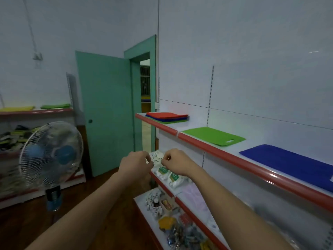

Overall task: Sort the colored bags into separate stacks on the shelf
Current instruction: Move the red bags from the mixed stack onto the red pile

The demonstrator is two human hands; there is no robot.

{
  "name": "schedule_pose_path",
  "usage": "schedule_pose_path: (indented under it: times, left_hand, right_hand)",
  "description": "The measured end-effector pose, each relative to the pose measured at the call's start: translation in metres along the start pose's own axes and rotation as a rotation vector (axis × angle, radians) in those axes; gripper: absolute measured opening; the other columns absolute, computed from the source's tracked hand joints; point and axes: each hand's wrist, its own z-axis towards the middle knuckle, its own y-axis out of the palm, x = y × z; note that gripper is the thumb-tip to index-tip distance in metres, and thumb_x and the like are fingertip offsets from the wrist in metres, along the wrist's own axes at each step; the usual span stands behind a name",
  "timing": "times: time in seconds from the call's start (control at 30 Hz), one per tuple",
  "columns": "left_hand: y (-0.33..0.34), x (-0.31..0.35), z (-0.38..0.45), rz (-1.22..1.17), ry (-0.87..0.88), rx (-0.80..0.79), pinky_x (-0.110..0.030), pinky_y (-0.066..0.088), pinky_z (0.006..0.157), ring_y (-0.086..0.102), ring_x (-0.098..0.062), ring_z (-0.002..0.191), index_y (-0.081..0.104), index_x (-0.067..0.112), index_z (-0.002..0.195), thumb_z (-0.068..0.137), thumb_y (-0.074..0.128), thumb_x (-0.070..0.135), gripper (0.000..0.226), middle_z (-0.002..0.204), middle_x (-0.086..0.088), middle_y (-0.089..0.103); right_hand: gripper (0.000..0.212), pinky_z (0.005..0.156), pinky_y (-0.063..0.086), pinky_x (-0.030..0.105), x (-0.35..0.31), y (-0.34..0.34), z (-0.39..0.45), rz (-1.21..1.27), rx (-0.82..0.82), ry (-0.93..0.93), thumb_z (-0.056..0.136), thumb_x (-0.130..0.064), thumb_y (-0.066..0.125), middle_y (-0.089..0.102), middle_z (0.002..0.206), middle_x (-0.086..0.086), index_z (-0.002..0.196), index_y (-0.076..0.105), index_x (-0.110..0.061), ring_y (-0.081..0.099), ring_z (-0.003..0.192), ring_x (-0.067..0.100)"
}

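On the top shelf at the right lie three lots of bags. A mixed stack with a red bag on top of blue and green ones sits at the far end. A single green bag lies flat in the middle, and a blue bag lies nearest me. My left hand and my right hand are stretched out side by side below the shelf's far end, fingers curled. Neither hand holds a bag, and both are apart from all the bags.
White packets lie on the middle shelf just behind my hands, and small goods fill the bottom shelf. A standing fan is on the floor at left. Behind it, another shelf carries yellow bags and green bags. A green door stands open.
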Motion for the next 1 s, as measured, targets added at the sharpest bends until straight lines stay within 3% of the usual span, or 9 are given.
schedule_pose_path:
  times: [0.1,0.27,0.5,0.7,0.8,0.9,1.0]
  left_hand:
    - [-0.007,-0.051,0.023,0.008,-0.022,0.010,-0.029,0.048,0.073,0.060,-0.013,0.086,0.067,0.027,0.101,0.092,0.054,0.037,0.019,0.100,0.007,0.069]
    - [-0.007,-0.118,0.064,0.036,-0.031,0.009,-0.031,0.049,0.077,0.061,-0.014,0.088,0.067,0.027,0.103,0.093,0.053,0.033,0.018,0.098,0.007,0.068]
    - [0.016,-0.180,0.142,0.005,-0.047,-0.026,-0.035,0.051,0.083,0.061,-0.015,0.089,0.066,0.025,0.100,0.094,0.052,0.034,0.018,0.098,0.005,0.068]
    - [0.050,-0.212,0.227,-0.015,-0.041,-0.098,-0.029,0.052,0.077,0.062,-0.013,0.087,0.066,0.023,0.105,0.095,0.053,0.041,0.024,0.100,0.004,0.068]
    - [0.065,-0.219,0.267,-0.021,-0.025,-0.108,-0.028,0.051,0.075,0.061,-0.012,0.086,0.067,0.024,0.105,0.093,0.054,0.040,0.023,0.102,0.005,0.069]
    - [0.066,-0.227,0.314,-0.056,0.008,-0.064,-0.033,0.056,0.079,0.062,-0.012,0.086,0.068,0.023,0.103,0.093,0.056,0.038,0.022,0.099,0.006,0.069]
    - [0.065,-0.233,0.359,-0.083,0.034,-0.035,-0.032,0.054,0.077,0.061,-0.011,0.086,0.068,0.023,0.102,0.092,0.056,0.039,0.022,0.097,0.008,0.068]
  right_hand:
    - [0.022,0.072,0.054,0.036,-0.030,0.034,0.042,-0.001,-0.023,-0.024,0.095,-0.025,0.056,0.069,0.089,0.008,0.087,0.068,-0.008,0.064,0.080,0.023]
    - [0.022,0.080,0.057,0.044,-0.065,0.083,0.108,-0.022,-0.074,-0.053,0.095,-0.026,0.054,0.070,0.087,0.008,0.090,0.069,-0.011,0.065,0.080,0.023]
    - [0.020,0.082,0.056,0.043,-0.055,0.112,0.201,-0.064,-0.084,-0.033,0.096,-0.027,0.054,0.069,0.091,0.003,0.094,0.069,-0.015,0.065,0.083,0.018]
    - [0.018,0.066,0.054,0.031,-0.017,0.131,0.279,0.013,-0.050,0.038,0.096,-0.027,0.054,0.069,0.083,0.000,0.085,0.066,-0.021,0.062,0.065,0.010]
    - [0.018,0.072,0.056,0.035,-0.003,0.137,0.323,0.013,-0.069,0.053,0.096,-0.028,0.054,0.069,0.080,-0.001,0.086,0.067,-0.019,0.063,0.067,0.011]
    - [0.021,0.062,0.051,0.032,0.000,0.132,0.372,0.013,-0.035,0.025,0.098,-0.026,0.053,0.068,0.083,0.005,0.092,0.067,-0.012,0.061,0.066,0.017]
    - [0.021,0.064,0.051,0.034,0.001,0.125,0.415,0.015,0.003,0.010,0.098,-0.026,0.053,0.069,0.084,0.005,0.087,0.066,-0.014,0.064,0.073,0.021]
